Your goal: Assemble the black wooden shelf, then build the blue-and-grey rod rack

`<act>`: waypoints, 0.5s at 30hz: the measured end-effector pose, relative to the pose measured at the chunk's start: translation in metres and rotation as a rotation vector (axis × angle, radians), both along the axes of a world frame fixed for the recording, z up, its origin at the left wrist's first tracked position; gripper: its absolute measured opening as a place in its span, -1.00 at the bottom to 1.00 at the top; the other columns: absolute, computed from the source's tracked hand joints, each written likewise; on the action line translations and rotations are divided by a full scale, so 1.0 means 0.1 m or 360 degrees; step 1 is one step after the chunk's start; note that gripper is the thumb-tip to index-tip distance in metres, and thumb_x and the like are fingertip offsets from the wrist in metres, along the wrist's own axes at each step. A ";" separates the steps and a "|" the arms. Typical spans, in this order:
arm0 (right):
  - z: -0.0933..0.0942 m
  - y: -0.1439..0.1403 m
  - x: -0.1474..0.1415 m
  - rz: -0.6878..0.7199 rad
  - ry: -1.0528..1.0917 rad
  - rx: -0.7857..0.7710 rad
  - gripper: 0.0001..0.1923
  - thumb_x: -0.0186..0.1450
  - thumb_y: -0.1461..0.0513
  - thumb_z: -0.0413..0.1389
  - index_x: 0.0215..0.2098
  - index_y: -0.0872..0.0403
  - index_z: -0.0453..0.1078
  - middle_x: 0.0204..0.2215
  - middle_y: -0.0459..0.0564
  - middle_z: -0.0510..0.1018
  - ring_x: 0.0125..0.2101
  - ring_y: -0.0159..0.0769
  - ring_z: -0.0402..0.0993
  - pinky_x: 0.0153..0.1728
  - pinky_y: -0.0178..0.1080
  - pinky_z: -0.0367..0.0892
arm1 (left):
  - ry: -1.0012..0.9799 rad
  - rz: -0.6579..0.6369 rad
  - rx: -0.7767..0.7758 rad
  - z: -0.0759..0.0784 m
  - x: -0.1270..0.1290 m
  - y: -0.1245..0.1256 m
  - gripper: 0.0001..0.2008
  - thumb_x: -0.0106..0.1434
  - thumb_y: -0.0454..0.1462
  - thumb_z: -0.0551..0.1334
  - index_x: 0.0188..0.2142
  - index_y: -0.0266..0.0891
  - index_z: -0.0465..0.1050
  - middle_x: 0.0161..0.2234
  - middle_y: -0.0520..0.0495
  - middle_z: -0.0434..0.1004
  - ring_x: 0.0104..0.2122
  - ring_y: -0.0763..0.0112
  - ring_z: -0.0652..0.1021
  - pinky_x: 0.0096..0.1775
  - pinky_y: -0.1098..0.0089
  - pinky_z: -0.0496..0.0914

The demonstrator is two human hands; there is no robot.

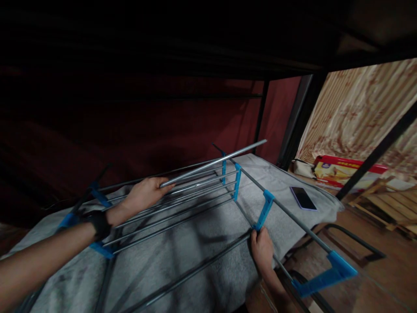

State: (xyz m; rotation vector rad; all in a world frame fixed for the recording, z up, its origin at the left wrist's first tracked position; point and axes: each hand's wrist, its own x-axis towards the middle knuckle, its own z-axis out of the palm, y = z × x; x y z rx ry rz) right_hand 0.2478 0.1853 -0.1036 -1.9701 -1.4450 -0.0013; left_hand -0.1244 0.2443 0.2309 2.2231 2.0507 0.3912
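Observation:
A metal rack with blue plastic brackets lies across a grey-covered bed. My left hand grips one end of a loose silver rod that slants up to the right above the rack's rods. A black band circles that wrist. My right hand holds the lower end of a blue bracket where it meets a dark rod near the bed's front right edge.
A phone lies on the grey blanket at the right. A red and yellow box rests on the floor by a patterned curtain. Black bed-frame posts rise at the right; wooden slats lie beyond. A dark bunk hangs overhead.

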 end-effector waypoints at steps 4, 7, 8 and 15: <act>0.02 0.00 0.00 0.0018 0.0068 0.0035 -0.76 0.41 0.10 -0.18 -0.25 0.02 0.23 -0.38 0.05 0.47 -0.32 -0.12 0.42 -0.27 -0.18 0.20 | -0.0007 -0.0098 0.0091 -0.20 0.39 0.11 -0.54 0.36 0.04 -0.04 -0.23 -0.18 0.51 -0.36 -0.05 0.56 -0.34 0.30 0.53 -0.37 0.42 0.21; 0.05 0.00 0.00 0.0033 0.0110 0.0046 -0.77 0.41 0.10 -0.17 -0.25 0.01 0.23 -0.38 0.05 0.47 -0.32 -0.12 0.42 -0.27 -0.18 0.21 | 0.0029 -0.0113 0.0236 -0.42 0.65 0.10 -0.56 0.38 0.00 -0.05 -0.25 -0.18 0.49 -0.33 -0.09 0.58 -0.32 0.29 0.54 -0.37 0.40 0.20; 0.05 0.00 0.00 0.0034 0.0125 0.0050 -0.77 0.40 0.09 -0.17 -0.26 0.01 0.23 -0.37 0.05 0.47 -0.32 -0.12 0.42 -0.27 -0.18 0.21 | 0.0049 -0.0119 0.0295 -0.52 0.72 0.06 -0.59 0.39 -0.02 -0.03 -0.22 -0.19 0.49 -0.29 -0.11 0.59 -0.30 0.28 0.55 -0.35 0.39 0.21; 0.09 -0.03 0.03 0.0069 0.0205 0.0050 -0.75 0.40 0.07 -0.17 -0.25 0.02 0.22 -0.36 0.04 0.48 -0.33 -0.14 0.43 -0.27 -0.18 0.23 | 0.0126 -0.0006 0.0382 -1.30 0.76 -0.53 -0.70 0.39 -0.17 0.02 -0.17 -0.17 0.51 -0.20 -0.09 0.64 -0.26 0.25 0.60 -0.33 0.35 0.25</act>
